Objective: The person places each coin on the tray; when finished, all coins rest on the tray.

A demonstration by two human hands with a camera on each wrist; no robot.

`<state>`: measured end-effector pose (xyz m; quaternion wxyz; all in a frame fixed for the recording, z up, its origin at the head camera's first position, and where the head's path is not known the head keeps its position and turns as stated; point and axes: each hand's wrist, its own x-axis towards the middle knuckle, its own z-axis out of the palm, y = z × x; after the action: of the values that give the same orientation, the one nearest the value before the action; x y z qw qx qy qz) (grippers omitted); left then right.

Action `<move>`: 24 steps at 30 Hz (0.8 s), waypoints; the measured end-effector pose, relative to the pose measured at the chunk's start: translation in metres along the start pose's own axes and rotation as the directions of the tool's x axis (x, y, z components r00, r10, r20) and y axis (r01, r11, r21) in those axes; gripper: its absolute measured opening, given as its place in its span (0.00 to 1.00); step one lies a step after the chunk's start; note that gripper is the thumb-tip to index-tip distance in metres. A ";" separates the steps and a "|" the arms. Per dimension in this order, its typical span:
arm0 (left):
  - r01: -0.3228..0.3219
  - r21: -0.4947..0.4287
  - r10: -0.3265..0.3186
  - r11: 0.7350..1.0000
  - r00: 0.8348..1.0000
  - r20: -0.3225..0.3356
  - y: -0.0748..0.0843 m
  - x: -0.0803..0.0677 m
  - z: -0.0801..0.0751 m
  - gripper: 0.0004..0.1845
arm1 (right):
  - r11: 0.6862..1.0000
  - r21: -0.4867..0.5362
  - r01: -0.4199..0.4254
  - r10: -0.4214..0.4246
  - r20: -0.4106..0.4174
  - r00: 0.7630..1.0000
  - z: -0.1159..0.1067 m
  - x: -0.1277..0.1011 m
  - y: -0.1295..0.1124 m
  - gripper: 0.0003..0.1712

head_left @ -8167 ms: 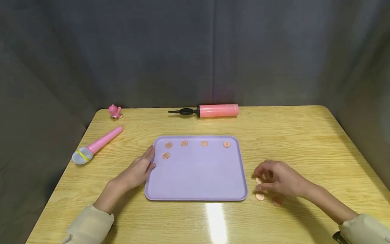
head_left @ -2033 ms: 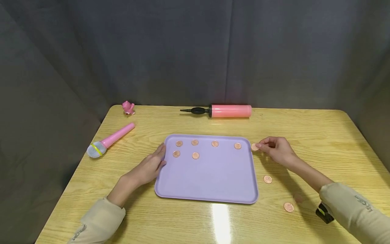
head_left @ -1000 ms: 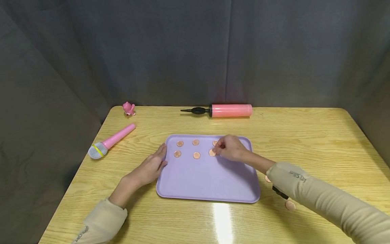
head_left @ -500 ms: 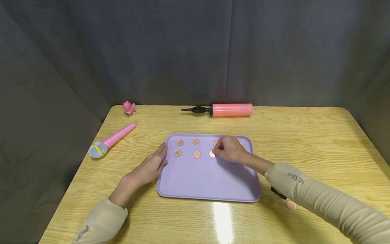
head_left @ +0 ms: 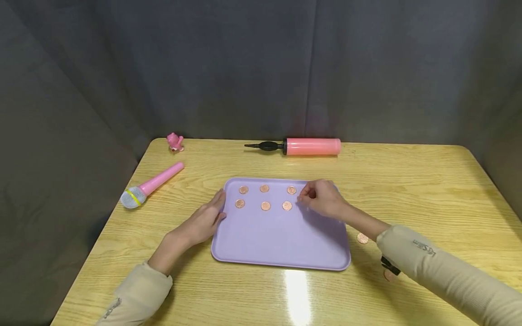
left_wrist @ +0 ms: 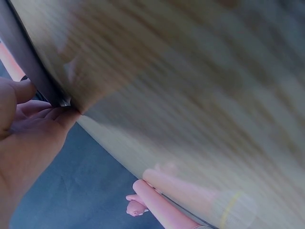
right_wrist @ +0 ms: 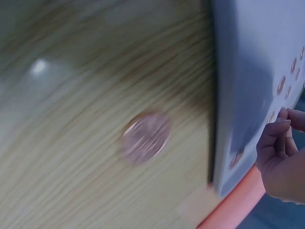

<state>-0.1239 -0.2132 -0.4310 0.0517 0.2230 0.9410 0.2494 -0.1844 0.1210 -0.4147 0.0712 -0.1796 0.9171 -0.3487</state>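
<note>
My left hand (head_left: 202, 222) lies at the left edge of a lavender tray (head_left: 281, 262), straight fingers along its side and thumb at the rim. In the left wrist view the fingertips meet the tabletop beside the tray's edge. Copper-coloured coins lie in two rows on the tray, including a far-row coin (head_left: 291, 190) and the rightmost visible near-row coin (head_left: 287, 206). Just right of these, my right hand (head_left: 324, 199) hovers over the tray with loosely bent fingers and no coin showing between them. In the head view it hides the far row's right end.
Right of the tray, one coin (head_left: 362, 238) lies on the wooden table (head_left: 408, 181); another coin (head_left: 389, 275) is partly covered by the wrist camera. A pink hand pump (head_left: 311, 146) lies behind the tray. To the left are a toy microphone (head_left: 152, 184) and a pink figurine (head_left: 175, 141).
Two coins have joined the near row over these frames. My right hand has just let go of the latest one and shifted right. My left hand has stayed at the tray's edge.
</note>
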 end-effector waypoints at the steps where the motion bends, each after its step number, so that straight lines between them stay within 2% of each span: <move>1: -0.001 0.000 0.001 1.000 1.000 -0.001 0.000 0.000 0.000 0.31 | 1.000 -0.002 -0.003 0.003 -0.010 1.000 -0.005 -0.004 0.003 0.04; 8: -0.001 0.004 0.001 1.000 1.000 0.003 -0.001 0.000 -0.001 0.31 | 0.995 -0.087 0.055 -0.065 -0.117 0.991 -0.045 -0.040 0.033 0.01; 14: -0.010 -0.001 0.010 1.000 1.000 -0.010 0.000 -0.001 -0.003 0.31 | 0.984 -0.145 0.099 -0.122 -0.161 0.979 -0.069 -0.075 0.053 0.03; 19: -0.012 0.000 0.012 1.000 1.000 -0.009 0.000 0.000 -0.003 0.31 | 0.976 -0.166 0.138 -0.163 -0.150 0.975 -0.077 -0.097 0.066 0.06; 24: 0.004 -0.003 -0.004 1.000 1.000 0.010 0.000 0.000 -0.002 0.31 | 0.954 -0.206 0.218 -0.240 -0.087 0.967 -0.069 -0.111 0.075 0.13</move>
<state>-0.1242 -0.2140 -0.4293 0.0572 0.2222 0.9408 0.2494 -0.1201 0.2570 -0.4125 -0.0386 -0.2714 0.9222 -0.2727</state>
